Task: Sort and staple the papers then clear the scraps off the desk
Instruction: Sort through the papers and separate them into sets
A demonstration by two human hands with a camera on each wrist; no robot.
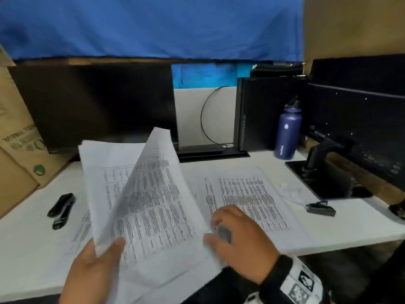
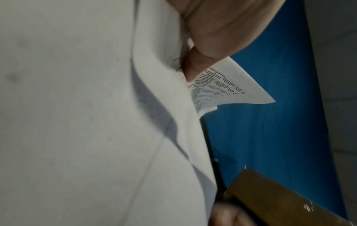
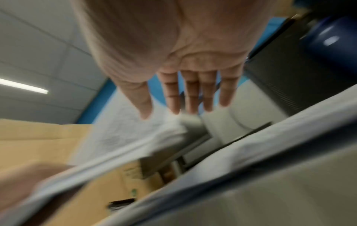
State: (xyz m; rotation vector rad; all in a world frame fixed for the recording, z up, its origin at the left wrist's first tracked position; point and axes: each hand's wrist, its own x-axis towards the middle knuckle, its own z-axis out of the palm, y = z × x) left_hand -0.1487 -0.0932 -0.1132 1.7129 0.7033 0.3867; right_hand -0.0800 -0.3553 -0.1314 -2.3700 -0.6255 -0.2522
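- Left hand: nearest the head camera, at the near desk edge; thumb on top and fingers beneath, pinching the lower left corner of the lifted sheaf.
- Lifted sheaf of printed papers: several sheets raised off the desk and tilted up, top sheet curling over at its far end; dense tabular text. In the left wrist view the thumb presses on the sheets.
- Right hand: over the near right edge of the sheaf, above the flat pile; fingers straight and slightly spread in the right wrist view, grasping nothing; fingertips blurred.
- Flat printed pile: lying on the desk to the right of the sheaf, text face up.
- Single printed sheet: flat on the desk, partly under the sheaf on the left.
- Black stapler: on the desk left of the papers, apart from them.
- Small black clip-like item: right of the flat pile; kind unclear.
- Crumpled paper scrap: on the desk near the monitor base.
- White desk: bears all the above.
- Blue bottle: upright at the back right.
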